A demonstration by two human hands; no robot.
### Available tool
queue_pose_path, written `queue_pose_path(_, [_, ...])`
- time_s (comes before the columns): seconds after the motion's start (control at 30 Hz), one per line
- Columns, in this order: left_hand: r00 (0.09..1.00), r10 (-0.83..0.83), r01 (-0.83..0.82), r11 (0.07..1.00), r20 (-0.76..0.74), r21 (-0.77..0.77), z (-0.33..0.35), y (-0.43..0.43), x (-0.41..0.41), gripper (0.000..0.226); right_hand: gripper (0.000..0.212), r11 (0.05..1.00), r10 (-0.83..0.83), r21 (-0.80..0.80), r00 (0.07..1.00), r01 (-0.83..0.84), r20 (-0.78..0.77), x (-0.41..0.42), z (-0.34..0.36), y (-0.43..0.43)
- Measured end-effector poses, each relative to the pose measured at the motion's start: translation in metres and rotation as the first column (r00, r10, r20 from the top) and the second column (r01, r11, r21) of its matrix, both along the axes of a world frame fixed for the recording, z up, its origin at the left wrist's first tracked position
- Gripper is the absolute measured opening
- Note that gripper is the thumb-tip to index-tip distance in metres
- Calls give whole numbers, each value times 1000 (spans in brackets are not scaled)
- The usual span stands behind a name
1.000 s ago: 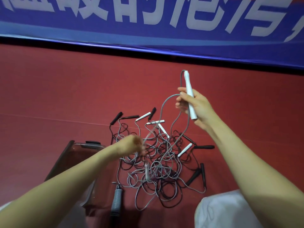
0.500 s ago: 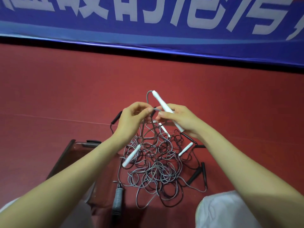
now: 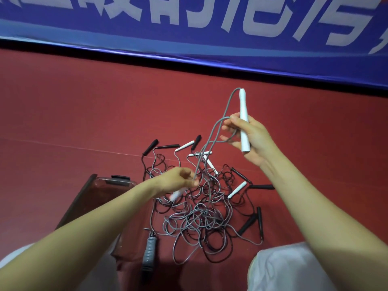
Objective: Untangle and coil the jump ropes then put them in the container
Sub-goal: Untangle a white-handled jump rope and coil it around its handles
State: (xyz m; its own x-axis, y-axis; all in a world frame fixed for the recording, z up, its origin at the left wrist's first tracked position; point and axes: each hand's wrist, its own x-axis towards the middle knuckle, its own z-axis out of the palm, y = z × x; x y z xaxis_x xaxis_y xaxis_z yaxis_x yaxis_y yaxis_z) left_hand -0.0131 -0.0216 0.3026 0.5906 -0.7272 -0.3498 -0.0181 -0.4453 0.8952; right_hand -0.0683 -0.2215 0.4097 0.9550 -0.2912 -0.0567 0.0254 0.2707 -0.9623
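Right hand: the right hand is gripping a white handle, its fingers curling round the lower half so the handle is standing upright above them, probably as a fixed anchor for coiling.
Loops: turns of the grey cord are hanging off those same fingers, apparently being gathered there into a coil.
Left hand: the left hand is sitting below and to the left of the right fingers, its fingertips pinching the grey cord with the rest of the fingers curling in.
Why so: the stretch of cord between the two sets of fingers is running fairly straight, so the left hand seems to be drawing the cord clear of the pile.
Blurred piece: a second white handle is showing just under the left fingers; whether they are holding it, I cannot tell.
Pile: the tangle of grey and black ropes is lying on the red floor beneath both hands, not yet sorted.
Container: the container is waiting left of the left fingers, beside the pile, within easy reach for the finished coil.
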Motion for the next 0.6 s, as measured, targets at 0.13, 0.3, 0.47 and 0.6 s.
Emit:
queue_pose_path(0.13, [993,-89,72,979,82,191,-8,12,9,24,9,999,-48,-14,996,47,-70,2,-3,-11])
queue_pose_path(0.3, [943,330,-329,944,46,-34,3,12,16,34,5,996,-58,-76,973,41,-225,8,-13,-21])
queue_pose_path(0.47, [869,457,-494,791,-190,-360,32,5,21,16,28,850,-190,-525,907,-40,-377,9,-27,-20])
queue_pose_path(0.6, [822,469,-570,691,-323,-446,47,-2,21,6,34,888,-27,-420,892,-186,-451,6,-32,-5])
